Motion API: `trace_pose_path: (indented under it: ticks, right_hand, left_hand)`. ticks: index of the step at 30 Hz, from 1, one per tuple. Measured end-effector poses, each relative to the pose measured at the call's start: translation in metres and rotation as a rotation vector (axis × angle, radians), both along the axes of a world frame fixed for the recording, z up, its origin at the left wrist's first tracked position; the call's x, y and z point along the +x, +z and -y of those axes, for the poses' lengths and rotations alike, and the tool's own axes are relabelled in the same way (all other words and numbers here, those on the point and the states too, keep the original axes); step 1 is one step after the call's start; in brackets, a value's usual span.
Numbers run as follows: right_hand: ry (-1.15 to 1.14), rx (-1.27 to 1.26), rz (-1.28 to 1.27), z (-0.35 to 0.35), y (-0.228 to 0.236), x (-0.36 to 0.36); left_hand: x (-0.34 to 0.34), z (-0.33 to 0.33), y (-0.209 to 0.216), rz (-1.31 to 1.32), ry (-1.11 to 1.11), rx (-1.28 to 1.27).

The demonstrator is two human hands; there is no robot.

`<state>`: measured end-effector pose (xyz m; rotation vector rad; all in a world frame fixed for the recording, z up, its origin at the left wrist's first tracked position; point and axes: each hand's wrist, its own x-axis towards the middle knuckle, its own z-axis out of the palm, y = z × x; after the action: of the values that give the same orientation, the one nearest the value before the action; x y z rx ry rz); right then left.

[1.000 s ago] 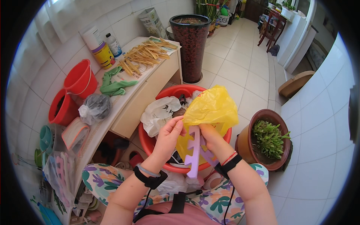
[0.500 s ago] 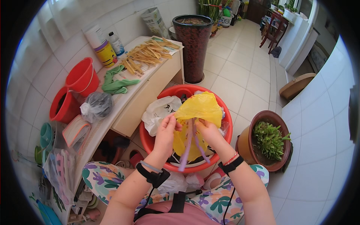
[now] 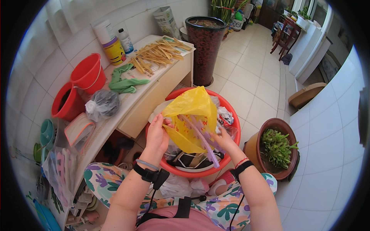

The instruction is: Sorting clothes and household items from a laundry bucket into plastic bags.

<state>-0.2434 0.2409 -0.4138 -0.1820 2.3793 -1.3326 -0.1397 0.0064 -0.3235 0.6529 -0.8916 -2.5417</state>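
A yellow plastic bag [image 3: 189, 101] is held up above a red tub [image 3: 237, 129], its mouth spread and facing me. My left hand [image 3: 157, 134] is closed, pinching the bag's left rim. At the bag's right side my right hand [image 3: 223, 139] is closed on soft light purple strips [image 3: 206, 144]. One strip runs out of the bag's mouth and hangs down over the tub; where its upper end goes inside is hard to see. My right fingertips are partly hidden by the purple material. Crumpled plastic bags and a black-and-white item [image 3: 192, 159] lie in the tub below.
To the left, a bench [image 3: 133, 109] bears dried yellowish strips [image 3: 160, 54], a green cloth [image 3: 125, 80], red buckets [image 3: 88, 73] and a knotted bag [image 3: 103, 106]. A tall dark planter [image 3: 202, 50] stands beyond the tub, a potted plant [image 3: 276, 148] to the right.
The yellow bag has opened wide, its mouth now turned toward me. My left hand has shifted left and down with its rim; my right hand has moved slightly right and down.
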Motion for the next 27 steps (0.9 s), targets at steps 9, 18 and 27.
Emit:
trace_pose_path:
  ticks: [9, 18, 27]
  right_hand:
    - [-0.049, -0.535, 0.652, 0.025, 0.055, 0.010]
    - [0.009, -0.701, 0.219, 0.009, 0.138, 0.008]
    - [0.036, -0.650, -0.007, 0.011, 0.142, 0.019]
  left_hand:
    - [0.007, -0.001, -0.005, -0.016, -0.070, -0.086]
    - [0.017, -0.004, 0.028, 0.049, -0.268, -0.517]
    - [0.038, 0.016, 0.017, 0.176, -0.104, -0.930]
